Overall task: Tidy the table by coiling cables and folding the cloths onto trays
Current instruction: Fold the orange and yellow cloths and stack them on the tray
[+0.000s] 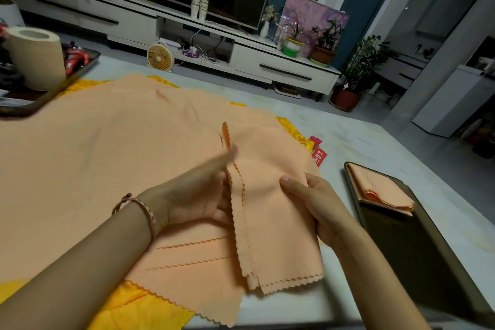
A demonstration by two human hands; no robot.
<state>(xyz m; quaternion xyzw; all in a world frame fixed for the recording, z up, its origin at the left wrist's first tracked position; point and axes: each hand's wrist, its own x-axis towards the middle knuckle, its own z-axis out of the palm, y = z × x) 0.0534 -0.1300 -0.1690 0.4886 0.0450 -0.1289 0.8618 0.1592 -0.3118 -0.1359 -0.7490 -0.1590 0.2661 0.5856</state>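
A folded peach cloth (270,222) with scalloped edges hangs between my hands above the table. My right hand (316,203) grips its right side, thumb on top. My left hand (198,195) lies against its left edge with the fingers stretched out and blurred. Under them, several more peach cloths (107,147) lie spread flat over a yellow cloth (139,311). To the right, a dark tray (417,249) carries one folded peach cloth (383,190) at its far end.
A second dark tray (51,94) at the far left holds a paper roll (34,56) and red packets. A red packet (318,157) lies on the white table between the cloths and the right tray. A TV cabinet, fan and plants stand beyond.
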